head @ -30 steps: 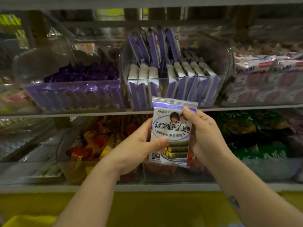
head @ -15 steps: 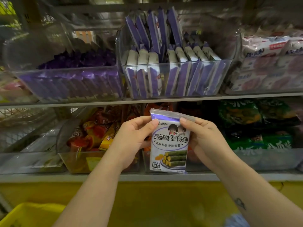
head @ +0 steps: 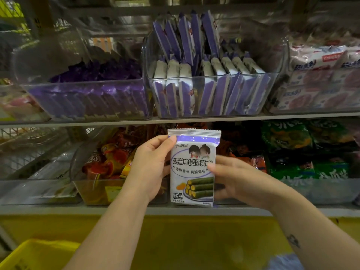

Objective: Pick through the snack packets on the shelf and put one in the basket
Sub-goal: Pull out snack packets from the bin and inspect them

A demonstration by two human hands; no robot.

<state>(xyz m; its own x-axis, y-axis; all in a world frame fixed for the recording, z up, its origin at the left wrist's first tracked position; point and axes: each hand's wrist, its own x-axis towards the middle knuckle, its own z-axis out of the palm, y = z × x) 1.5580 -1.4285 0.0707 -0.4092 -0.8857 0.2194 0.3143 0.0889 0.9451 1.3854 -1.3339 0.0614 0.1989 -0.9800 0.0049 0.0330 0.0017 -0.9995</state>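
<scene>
A white and purple snack packet (head: 192, 168) with a picture of green seaweed rolls is held upright in front of the lower shelf. My left hand (head: 150, 168) grips its left edge, thumb on the top left corner. My right hand (head: 233, 178) pinches its right side, thumb on the front and fingers behind. More of the same purple and white packets (head: 206, 88) stand on edge in a clear bin on the upper shelf. A corner of the yellow basket (head: 33, 256) shows at the bottom left.
A clear bin of dark purple packets (head: 87, 96) sits left of the middle bin, pink and white packets (head: 319, 80) to its right. On the lower shelf lie red and orange snacks (head: 109, 158) and green bags (head: 303, 151). The shelf edge (head: 58, 210) runs below.
The packet and both hands have dropped lower, from the upper shelf's edge down in front of the lower shelf. My right hand slid from the packet's top corner to its middle. The basket corner came into view.
</scene>
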